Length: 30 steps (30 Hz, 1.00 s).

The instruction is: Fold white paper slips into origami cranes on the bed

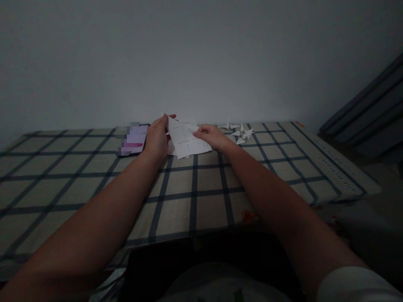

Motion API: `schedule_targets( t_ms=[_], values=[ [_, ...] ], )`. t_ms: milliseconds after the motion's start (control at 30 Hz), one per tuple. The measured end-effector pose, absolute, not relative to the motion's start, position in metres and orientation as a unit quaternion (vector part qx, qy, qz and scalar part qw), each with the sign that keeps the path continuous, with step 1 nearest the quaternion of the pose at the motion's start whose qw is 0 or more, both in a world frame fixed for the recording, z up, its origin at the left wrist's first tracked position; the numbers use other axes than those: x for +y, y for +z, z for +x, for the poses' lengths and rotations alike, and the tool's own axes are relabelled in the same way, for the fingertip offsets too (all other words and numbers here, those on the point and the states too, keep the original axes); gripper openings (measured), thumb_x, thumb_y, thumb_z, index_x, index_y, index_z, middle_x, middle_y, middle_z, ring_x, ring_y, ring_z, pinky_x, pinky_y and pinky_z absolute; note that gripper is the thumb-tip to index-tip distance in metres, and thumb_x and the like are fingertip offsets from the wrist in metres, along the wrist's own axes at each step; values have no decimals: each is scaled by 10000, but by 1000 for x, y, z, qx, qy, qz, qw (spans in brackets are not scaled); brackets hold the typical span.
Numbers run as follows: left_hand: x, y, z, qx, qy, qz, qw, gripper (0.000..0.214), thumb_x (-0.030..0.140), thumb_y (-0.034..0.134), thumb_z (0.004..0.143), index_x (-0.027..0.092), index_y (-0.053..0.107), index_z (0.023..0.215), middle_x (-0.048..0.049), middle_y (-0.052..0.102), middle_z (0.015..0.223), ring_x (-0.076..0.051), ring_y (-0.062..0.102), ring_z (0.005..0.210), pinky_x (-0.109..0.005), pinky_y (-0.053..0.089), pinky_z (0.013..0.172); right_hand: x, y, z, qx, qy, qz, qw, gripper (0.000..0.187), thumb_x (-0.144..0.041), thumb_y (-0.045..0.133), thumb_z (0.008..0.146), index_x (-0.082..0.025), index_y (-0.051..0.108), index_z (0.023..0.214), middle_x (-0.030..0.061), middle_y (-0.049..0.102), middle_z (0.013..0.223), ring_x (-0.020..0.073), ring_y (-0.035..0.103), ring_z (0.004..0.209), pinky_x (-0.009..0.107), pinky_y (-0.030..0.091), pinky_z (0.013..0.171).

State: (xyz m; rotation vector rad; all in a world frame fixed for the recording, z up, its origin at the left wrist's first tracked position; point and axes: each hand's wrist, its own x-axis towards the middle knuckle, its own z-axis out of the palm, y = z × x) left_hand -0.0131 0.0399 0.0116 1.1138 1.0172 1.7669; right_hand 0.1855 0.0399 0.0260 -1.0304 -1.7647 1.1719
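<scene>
A white sheet of paper (pixel 188 140) with faint print is held up between my two hands, just above the checked tablecloth. My left hand (pixel 158 134) grips its upper left edge, fingers closed behind it. The thumb and fingers of my right hand (pixel 210 135) pinch its right side. More white paper shows under and behind the sheet, partly hidden. Right of my right hand lie folded paper cranes (pixel 243 134), white and pointed, with another crane (pixel 229 125) farther back. A phone (pixel 134 140) with a lit screen lies close to the left of my left hand.
A blue-and-cream checked tablecloth (pixel 194 201) covers the table, which meets a plain wall (pixel 201 63) at the back. Printed lettering runs along the cloth's right border. Dark grey folds of cloth (pixel 371 105) hang at the far right. An orange patch (pixel 249 217) shows at the front edge.
</scene>
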Motion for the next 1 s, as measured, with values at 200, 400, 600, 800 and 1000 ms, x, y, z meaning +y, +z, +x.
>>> schedule_targets(
  t_ms=[200, 400, 600, 800, 1000],
  values=[
    [36, 8, -9, 401, 650, 461, 452, 319, 426, 838, 732, 187, 718, 905, -61, 742, 863, -183, 687, 727, -265, 557, 622, 47, 22, 186, -662, 472, -381, 441, 216, -268, 694, 896, -173, 570, 748, -41, 513, 687, 88, 431, 607, 214, 329, 550],
    [37, 5, -7, 424, 671, 445, 414, 230, 333, 827, 728, 185, 693, 843, -49, 730, 782, -175, 670, 646, -251, 536, 553, 50, 19, 185, -624, 521, -356, 460, 145, -239, 667, 885, -184, 657, 1019, -22, 609, 756, 98, 510, 627, 210, 401, 574],
    [39, 14, -8, 397, 711, 383, 436, 570, 221, 783, 758, 252, 615, 1302, -76, 748, 1014, -242, 741, 894, -331, 594, 735, 58, 15, 188, -570, 596, -293, 484, 284, -94, 535, 786, -156, 717, 994, 23, 688, 856, 114, 607, 733, 226, 495, 669],
    [37, 16, -13, 411, 695, 377, 453, 580, 255, 759, 775, 310, 630, 1337, -38, 719, 917, -165, 654, 661, -263, 491, 565, 55, 19, 191, -576, 604, -286, 471, 297, -162, 662, 821, -216, 733, 1104, 37, 746, 1102, 108, 660, 843, 207, 511, 700],
    [41, 16, -17, 412, 705, 401, 416, 349, 537, 629, 884, 213, 668, 760, 2, 496, 547, -127, 463, 464, -265, 333, 449, 54, 22, 190, -565, 540, -314, 539, 306, -395, 708, 909, -191, 562, 734, -36, 557, 672, 64, 482, 577, 187, 419, 566]
  ],
)
